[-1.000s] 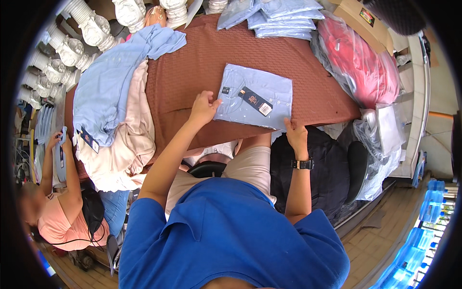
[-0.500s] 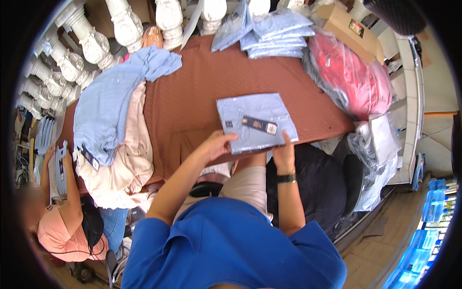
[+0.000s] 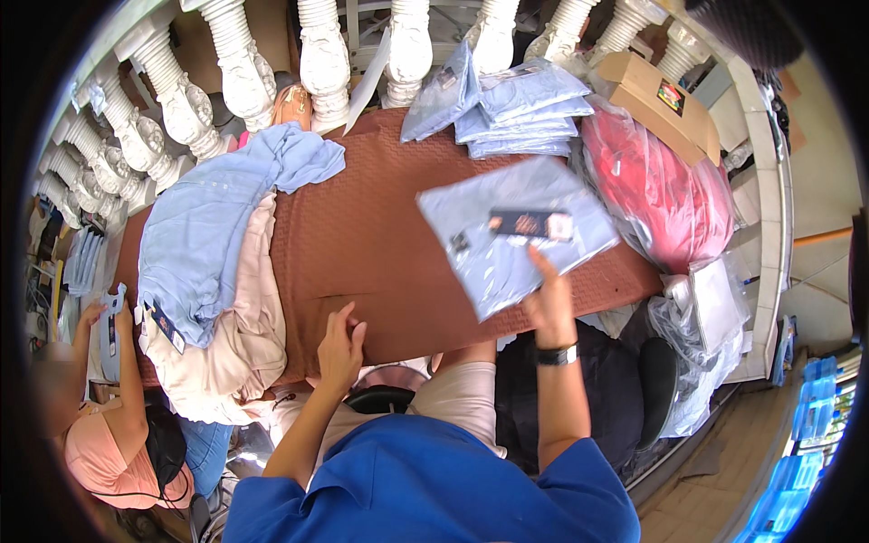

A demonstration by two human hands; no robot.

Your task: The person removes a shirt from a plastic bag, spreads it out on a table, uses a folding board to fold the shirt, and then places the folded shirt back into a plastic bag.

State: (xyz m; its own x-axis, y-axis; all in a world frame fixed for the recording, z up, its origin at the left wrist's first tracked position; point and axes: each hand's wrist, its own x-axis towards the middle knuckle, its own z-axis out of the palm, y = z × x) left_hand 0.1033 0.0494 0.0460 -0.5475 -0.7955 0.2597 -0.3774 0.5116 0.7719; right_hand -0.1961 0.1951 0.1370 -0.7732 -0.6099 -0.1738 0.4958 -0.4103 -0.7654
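Folded flat in a clear plastic bag, a light blue garment (image 3: 471,258) with a dark tag tilts above the right part of the brown-covered table (image 3: 362,217). My right hand (image 3: 550,300) grips it by its near edge, thumb on top; the fingers beneath are hidden. My left hand (image 3: 340,351) is empty and open, its fingers partly spread near the table's front edge. Beyond the held package lies a stack of similar bagged blue garments (image 3: 525,113). Loose blue garments (image 3: 204,226) lie on beige cloth (image 3: 249,348) at the left.
A clear bag of red cloth (image 3: 656,190) and a cardboard box (image 3: 659,100) stand at the back right. White balusters (image 3: 323,68) line the far side. At the left, a person in a peach top (image 3: 113,443) handles a tagged blue garment (image 3: 110,335). Clear plastic bags (image 3: 706,335) hang at the right.
My left hand has let go of the bagged garment and drawn back to the left. My right hand has carried the package up and to the right, turning it. The view has tilted slightly.
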